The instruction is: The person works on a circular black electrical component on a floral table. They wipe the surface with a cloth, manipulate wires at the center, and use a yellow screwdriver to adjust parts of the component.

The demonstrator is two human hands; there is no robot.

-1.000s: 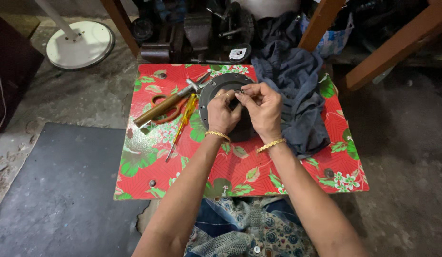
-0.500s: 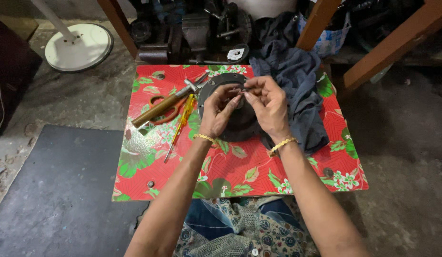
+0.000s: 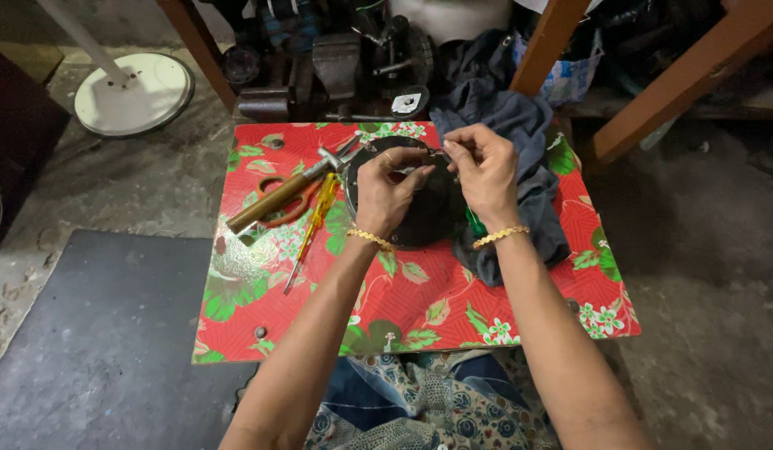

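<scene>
Far left, a white round base (image 3: 133, 93) sits on the concrete floor, with a dark mat (image 3: 95, 333) lower down. Onto the red floral board (image 3: 453, 308) now: a hammer (image 3: 278, 196) lies slanted with its wooden handle pointing left, orange-handled scissors (image 3: 280, 202) under it, and a yellow screwdriver (image 3: 313, 223) just beside. In the middle, a dark round part (image 3: 420, 221) rests on the board. The left hand (image 3: 386, 193) is over its near-left side, fingers curled and pinching something too small to make out. The right hand (image 3: 485, 171) meets it above the part's top edge, fingertips pinched too, contents unclear. A grey cloth (image 3: 532, 192) is bunched to the right, touching the part. Gold bangles are on both wrists.
</scene>
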